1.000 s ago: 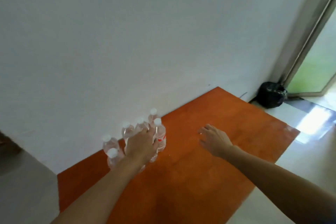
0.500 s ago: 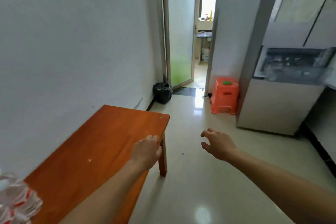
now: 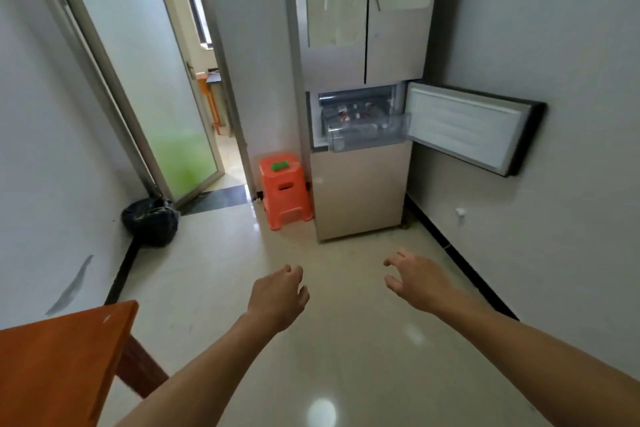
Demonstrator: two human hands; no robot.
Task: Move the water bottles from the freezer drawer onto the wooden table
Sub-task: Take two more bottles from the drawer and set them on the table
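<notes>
The left grip and right grip are empty, fingers loosely curled; the water bottles lie far ahead in the freezer drawer, nearer the right.

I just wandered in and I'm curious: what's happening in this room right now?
A person is moving water bottles from the freezer drawer of a fridge to a wooden table. The left hand and right hand are both empty, held out above the floor towards the fridge. The freezer door is swung open and the drawer is pulled out, with blurred bottles showing inside. Only a corner of the table shows, at lower left.
</notes>
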